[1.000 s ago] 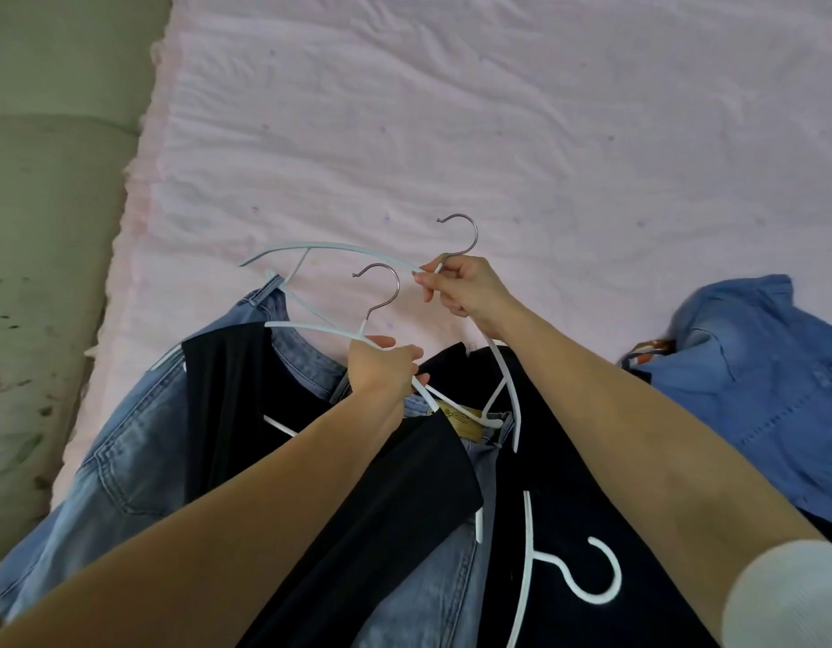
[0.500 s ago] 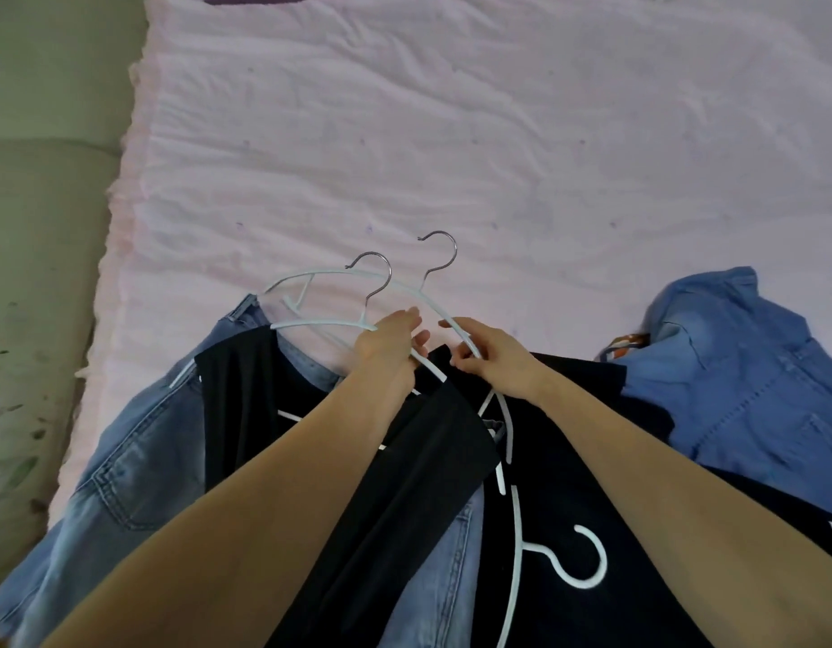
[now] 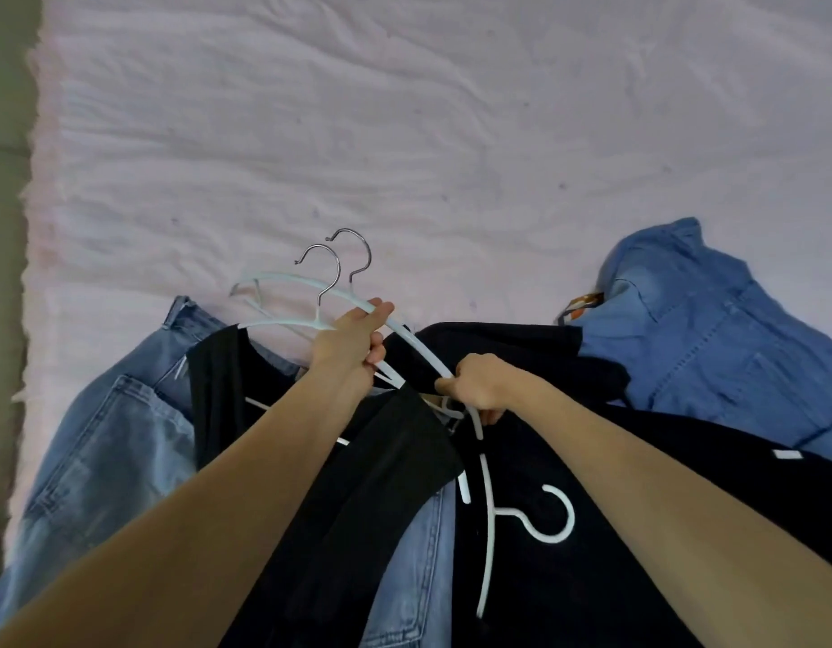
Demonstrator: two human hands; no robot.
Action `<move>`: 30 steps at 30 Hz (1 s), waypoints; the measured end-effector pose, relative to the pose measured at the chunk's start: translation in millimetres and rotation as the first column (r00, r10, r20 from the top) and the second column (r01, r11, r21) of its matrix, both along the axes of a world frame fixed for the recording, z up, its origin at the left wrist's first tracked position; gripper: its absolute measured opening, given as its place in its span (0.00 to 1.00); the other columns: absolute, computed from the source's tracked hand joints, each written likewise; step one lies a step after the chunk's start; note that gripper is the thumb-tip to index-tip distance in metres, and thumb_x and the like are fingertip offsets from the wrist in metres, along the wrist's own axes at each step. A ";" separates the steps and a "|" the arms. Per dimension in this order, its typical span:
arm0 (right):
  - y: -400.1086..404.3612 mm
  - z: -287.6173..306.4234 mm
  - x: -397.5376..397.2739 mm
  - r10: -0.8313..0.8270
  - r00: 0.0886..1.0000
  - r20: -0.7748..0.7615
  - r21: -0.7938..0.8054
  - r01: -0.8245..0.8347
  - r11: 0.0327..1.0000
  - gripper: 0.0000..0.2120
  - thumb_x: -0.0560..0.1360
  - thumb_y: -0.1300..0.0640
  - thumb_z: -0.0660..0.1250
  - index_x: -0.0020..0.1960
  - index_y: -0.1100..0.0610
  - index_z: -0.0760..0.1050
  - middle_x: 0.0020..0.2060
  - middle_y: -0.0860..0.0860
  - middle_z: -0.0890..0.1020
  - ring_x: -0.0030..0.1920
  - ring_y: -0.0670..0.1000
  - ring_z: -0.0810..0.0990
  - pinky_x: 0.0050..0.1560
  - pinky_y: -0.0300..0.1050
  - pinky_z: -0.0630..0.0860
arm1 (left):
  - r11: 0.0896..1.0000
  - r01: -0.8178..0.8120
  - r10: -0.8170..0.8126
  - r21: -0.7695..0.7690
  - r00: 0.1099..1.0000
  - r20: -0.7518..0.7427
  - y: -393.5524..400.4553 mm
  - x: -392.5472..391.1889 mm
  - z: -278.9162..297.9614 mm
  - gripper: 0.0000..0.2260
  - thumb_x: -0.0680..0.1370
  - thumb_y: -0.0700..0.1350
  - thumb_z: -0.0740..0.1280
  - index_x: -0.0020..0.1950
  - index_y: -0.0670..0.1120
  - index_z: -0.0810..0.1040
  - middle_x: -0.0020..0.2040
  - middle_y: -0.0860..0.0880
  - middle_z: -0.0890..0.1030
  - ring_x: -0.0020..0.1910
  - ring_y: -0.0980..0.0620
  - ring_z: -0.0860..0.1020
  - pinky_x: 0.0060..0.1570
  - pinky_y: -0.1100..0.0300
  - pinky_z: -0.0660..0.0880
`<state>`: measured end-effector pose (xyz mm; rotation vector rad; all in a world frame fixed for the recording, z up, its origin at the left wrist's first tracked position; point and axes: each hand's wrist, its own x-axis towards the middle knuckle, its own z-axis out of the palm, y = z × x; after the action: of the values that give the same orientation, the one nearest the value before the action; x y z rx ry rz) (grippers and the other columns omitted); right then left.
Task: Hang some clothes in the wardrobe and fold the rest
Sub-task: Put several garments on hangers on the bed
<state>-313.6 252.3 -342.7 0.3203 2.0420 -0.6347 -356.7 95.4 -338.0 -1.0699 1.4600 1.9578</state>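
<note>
Surface: bed with a wrinkled pale pink sheet [image 3: 404, 133]; the far half of the sheet lies bare.
Room: dull green floor [image 3: 2, 226] runs along the bed's left edge.
Left edge: the sheet's rim is ragged; light jeans [image 3: 100, 437] lie close to it, at the near left.
Near edge: a black garment [image 3: 568, 530] covers the near middle, with a white hanger [image 3: 488, 530] lying flat on it.
Right edge: a blue denim shirt [image 3: 708, 329] is bunched there, touching the black garment.
Left hand [image 3: 353, 341]: clenched around the necks of two white hangers with metal hooks [image 3: 334, 273], held above the jeans; black cloth [image 3: 227, 390] hangs from one arm of them.
Right hand [image 3: 474, 385]: pinching the right arm of the upper hanger, just above the black garment.
Open room: the broad bare sheet beyond the hooks, toward the far edge.
</note>
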 end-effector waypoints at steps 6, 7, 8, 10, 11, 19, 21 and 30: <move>2.5 4.6 -1.8 -0.167 0.981 0.096 -0.038 0.171 0.984 0.17 0.78 0.49 0.63 0.51 0.64 0.74 0.44 0.61 0.80 0.49 0.62 0.82 0.51 0.56 0.81 | 0.996 -0.056 0.052 -0.068 0.997 -0.051 3.1 15.9 9.3 0.08 0.75 0.39 0.71 0.54 0.44 0.79 0.33 0.50 0.73 0.18 0.59 0.62 0.17 0.68 0.58; 2.9 4.4 -0.7 -0.197 0.976 0.089 -0.047 0.201 0.978 0.16 0.77 0.50 0.63 0.51 0.64 0.74 0.43 0.60 0.79 0.50 0.62 0.82 0.52 0.57 0.81 | 0.995 -0.062 0.058 -0.078 0.997 -0.060 4.9 17.6 10.8 0.08 0.75 0.40 0.71 0.53 0.44 0.80 0.31 0.50 0.72 0.18 0.59 0.62 0.17 0.68 0.59; 3.0 4.1 0.1 -0.225 0.971 0.076 -0.054 0.230 0.972 0.15 0.77 0.51 0.64 0.50 0.64 0.74 0.42 0.59 0.79 0.50 0.61 0.82 0.51 0.56 0.81 | 0.994 -0.078 0.072 -0.079 0.995 -0.072 6.9 18.8 12.2 0.08 0.75 0.39 0.72 0.53 0.44 0.80 0.31 0.50 0.72 0.18 0.59 0.63 0.17 0.68 0.59; 3.6 2.5 2.5 -0.271 0.962 0.037 -0.058 0.273 0.960 0.12 0.76 0.52 0.66 0.44 0.62 0.73 0.40 0.57 0.78 0.48 0.58 0.82 0.51 0.55 0.81 | 0.990 -0.119 0.111 -0.081 0.989 -0.099 7.9 21.6 14.2 0.08 0.74 0.38 0.73 0.53 0.42 0.81 0.33 0.50 0.76 0.19 0.59 0.64 0.18 0.68 0.61; 4.4 1.5 3.6 -0.282 0.959 0.017 -0.060 0.282 0.957 0.11 0.75 0.52 0.66 0.42 0.61 0.73 0.39 0.56 0.78 0.46 0.56 0.81 0.51 0.54 0.81 | 0.988 -0.128 0.118 -0.085 0.987 -0.108 7.8 23.1 15.4 0.08 0.73 0.38 0.73 0.52 0.41 0.81 0.34 0.49 0.77 0.20 0.59 0.66 0.19 0.68 0.62; 19.0 -8.7 21.1 -0.352 0.931 -0.093 -0.150 0.337 0.930 0.10 0.69 0.57 0.75 0.46 0.61 0.79 0.42 0.55 0.81 0.44 0.51 0.80 0.48 0.45 0.79 | 0.981 -0.152 0.132 -0.118 0.978 -0.164 9.1 27.5 24.2 0.05 0.72 0.38 0.74 0.47 0.42 0.82 0.38 0.48 0.83 0.31 0.55 0.78 0.22 0.67 0.66; 18.9 -10.3 24.7 -0.331 0.931 -0.155 -0.150 0.310 0.939 0.11 0.69 0.60 0.74 0.49 0.60 0.78 0.42 0.53 0.81 0.43 0.50 0.80 0.45 0.43 0.77 | 0.975 -0.145 0.113 -0.170 0.977 -0.183 6.3 28.0 25.7 0.05 0.72 0.40 0.74 0.47 0.43 0.82 0.37 0.49 0.83 0.27 0.57 0.75 0.23 0.67 0.68; 10.7 -15.1 37.3 -0.369 0.836 -0.405 -0.187 0.320 0.929 0.06 0.75 0.67 0.63 0.46 0.59 0.75 0.36 0.51 0.78 0.36 0.48 0.76 0.35 0.37 0.74 | 0.969 -0.168 0.123 -0.179 0.963 -0.240 8.2 28.2 38.5 0.05 0.72 0.38 0.74 0.47 0.40 0.82 0.38 0.50 0.83 0.32 0.60 0.82 0.23 0.68 0.69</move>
<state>-276.3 262.9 -357.8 0.5274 2.3823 -1.1255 -328.5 103.6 -299.5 -1.0940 1.7757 2.1309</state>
